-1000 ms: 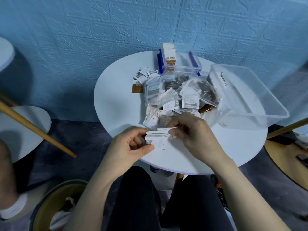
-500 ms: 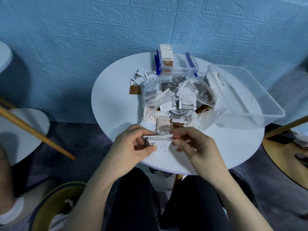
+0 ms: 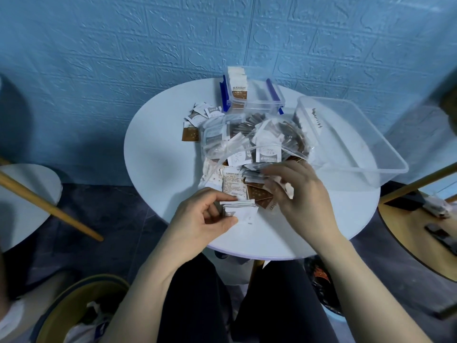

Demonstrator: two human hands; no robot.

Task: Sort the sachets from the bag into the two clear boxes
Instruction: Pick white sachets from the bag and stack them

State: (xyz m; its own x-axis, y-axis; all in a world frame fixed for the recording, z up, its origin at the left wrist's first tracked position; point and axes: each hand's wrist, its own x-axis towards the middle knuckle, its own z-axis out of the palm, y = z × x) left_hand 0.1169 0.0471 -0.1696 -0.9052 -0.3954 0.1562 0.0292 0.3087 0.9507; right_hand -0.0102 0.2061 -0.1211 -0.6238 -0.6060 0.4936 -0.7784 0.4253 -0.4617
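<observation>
At table's near edge: left hand pinches sachet stack; right hand spread over loose sachets.

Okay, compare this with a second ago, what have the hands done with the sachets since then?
The right hand has let go of the stack of white sachets and moved up to the loose sachets spilling from the clear bag, fingers spread over them; whether it grips one is unclear. The left hand still pinches the stack at the table's near edge. The small clip-lid box and large clear box have not moved.
</observation>
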